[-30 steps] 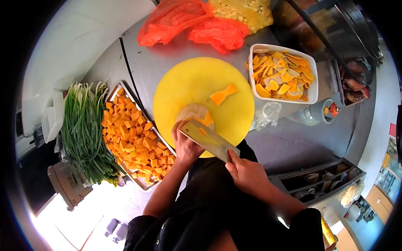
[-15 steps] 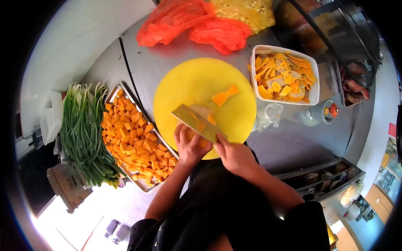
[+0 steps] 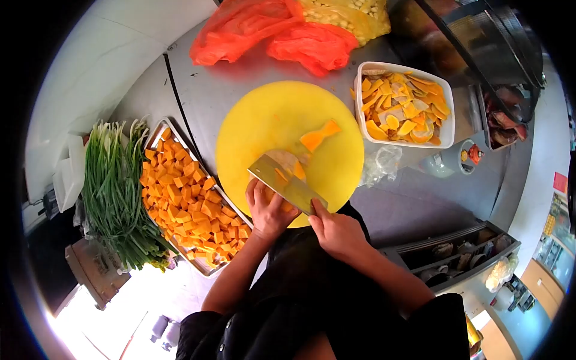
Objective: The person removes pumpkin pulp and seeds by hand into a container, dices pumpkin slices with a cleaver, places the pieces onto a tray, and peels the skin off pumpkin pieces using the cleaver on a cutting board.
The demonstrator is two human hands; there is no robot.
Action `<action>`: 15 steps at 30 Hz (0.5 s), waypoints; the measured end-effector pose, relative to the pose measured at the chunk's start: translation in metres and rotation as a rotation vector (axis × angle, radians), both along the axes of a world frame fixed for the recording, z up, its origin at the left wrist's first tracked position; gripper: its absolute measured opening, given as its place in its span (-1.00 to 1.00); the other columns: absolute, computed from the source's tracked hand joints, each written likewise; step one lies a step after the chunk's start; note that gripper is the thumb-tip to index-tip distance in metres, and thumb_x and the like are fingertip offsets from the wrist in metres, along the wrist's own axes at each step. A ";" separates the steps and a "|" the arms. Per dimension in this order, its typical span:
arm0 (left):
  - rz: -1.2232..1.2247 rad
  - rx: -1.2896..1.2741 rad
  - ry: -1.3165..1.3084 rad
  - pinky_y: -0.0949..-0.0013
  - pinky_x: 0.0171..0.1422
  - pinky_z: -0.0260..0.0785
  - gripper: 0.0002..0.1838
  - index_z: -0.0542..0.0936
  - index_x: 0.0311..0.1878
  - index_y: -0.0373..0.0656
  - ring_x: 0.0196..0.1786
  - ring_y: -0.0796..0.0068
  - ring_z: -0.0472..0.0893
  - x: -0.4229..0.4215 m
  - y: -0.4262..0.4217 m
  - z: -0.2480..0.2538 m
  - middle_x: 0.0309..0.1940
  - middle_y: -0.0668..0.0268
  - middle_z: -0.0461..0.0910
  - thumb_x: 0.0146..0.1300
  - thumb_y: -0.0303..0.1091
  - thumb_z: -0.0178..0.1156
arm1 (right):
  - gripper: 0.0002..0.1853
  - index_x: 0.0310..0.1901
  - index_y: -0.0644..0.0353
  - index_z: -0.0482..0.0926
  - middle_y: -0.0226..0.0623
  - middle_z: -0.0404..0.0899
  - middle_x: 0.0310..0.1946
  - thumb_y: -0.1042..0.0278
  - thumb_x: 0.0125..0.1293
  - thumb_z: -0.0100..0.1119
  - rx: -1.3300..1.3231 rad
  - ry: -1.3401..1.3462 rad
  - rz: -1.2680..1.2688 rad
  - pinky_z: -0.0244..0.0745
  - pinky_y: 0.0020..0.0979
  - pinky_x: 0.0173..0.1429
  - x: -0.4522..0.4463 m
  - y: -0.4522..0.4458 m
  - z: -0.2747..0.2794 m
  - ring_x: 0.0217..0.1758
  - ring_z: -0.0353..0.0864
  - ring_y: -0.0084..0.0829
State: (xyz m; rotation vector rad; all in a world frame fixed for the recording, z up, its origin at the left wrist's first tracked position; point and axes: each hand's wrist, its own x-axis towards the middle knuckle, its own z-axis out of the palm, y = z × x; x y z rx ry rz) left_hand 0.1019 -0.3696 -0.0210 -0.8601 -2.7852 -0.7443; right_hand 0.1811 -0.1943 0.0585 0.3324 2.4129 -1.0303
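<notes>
On the round yellow cutting board (image 3: 246,126) lies a piece of pumpkin (image 3: 287,158) with pale skin and orange cut patches, partly hidden under the blade. My left hand (image 3: 270,210) grips its near side, fingers bent around it. In my right hand (image 3: 339,231) is the handle of a cleaver (image 3: 291,186), its broad blade lying across the pumpkin close to my left fingers. Whether the edge is in the flesh I cannot tell. An orange strip of peel (image 3: 320,135) rests farther back on the board.
Left of the board is a metal tray (image 3: 202,264) of pumpkin cubes (image 3: 189,198), beside scallions (image 3: 114,192). A white tub (image 3: 451,123) of peelings stands at right. Red plastic bags (image 3: 252,30) and a yellow bag (image 3: 354,18) lie behind. An open drawer (image 3: 456,255) is at lower right.
The cleaver has shifted slightly toward me over the pumpkin, and more of the pumpkin's far side shows. My left hand stays on it. The whole view has moved a little.
</notes>
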 end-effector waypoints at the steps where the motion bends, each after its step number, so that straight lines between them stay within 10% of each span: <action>1: 0.003 0.024 0.008 -0.09 0.39 0.35 -0.46 0.73 -0.01 -0.01 0.30 -0.12 0.42 -0.001 0.001 0.002 0.20 0.05 0.48 -0.18 -0.18 0.54 | -0.47 0.26 0.32 0.47 0.07 0.64 -0.57 -0.02 0.60 -0.11 0.017 0.001 -0.001 0.57 0.07 -0.35 -0.004 -0.001 -0.003 -0.49 0.68 0.09; 15: 0.036 0.031 -0.001 -0.14 0.36 0.38 -0.38 0.66 0.04 -0.04 0.30 -0.22 0.41 -0.009 0.007 0.014 0.22 -0.04 0.44 -0.21 -0.20 0.59 | -0.49 0.11 0.22 0.58 0.15 0.68 -0.38 -0.09 0.62 -0.17 -0.136 0.159 -0.119 0.57 0.10 -0.12 -0.070 0.010 -0.091 -0.25 0.68 0.24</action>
